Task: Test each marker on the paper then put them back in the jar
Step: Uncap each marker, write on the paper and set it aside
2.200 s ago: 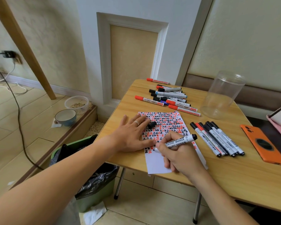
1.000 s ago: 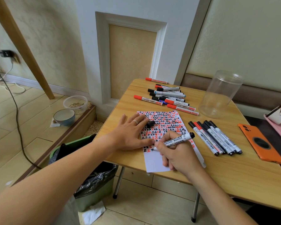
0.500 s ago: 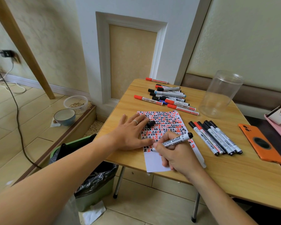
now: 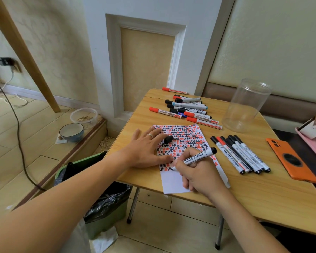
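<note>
Right hand (image 4: 199, 172) grip curled round marker (image 4: 197, 157), tip on paper (image 4: 173, 185), left hand (image 4: 146, 150) flat

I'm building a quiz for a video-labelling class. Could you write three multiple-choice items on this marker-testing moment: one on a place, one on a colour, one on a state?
1. Where does the loose black cap lie?
A. inside the jar
B. on the paper, at the left hand's fingertips
C. on the phone

2. What colour is the phone on the table?
A. orange
B. blue
C. white

3. What is the state of the clear jar?
A. full of markers
B. tipped on its side
C. upright and empty

Answers:
1 B: the cap sits on the marked paper beside the fingers of the left hand.
2 A: its case is plainly orange.
3 C: the jar stands open-topped with nothing inside, while the right hand grips the uncapped marker with its tip on the paper.
</note>
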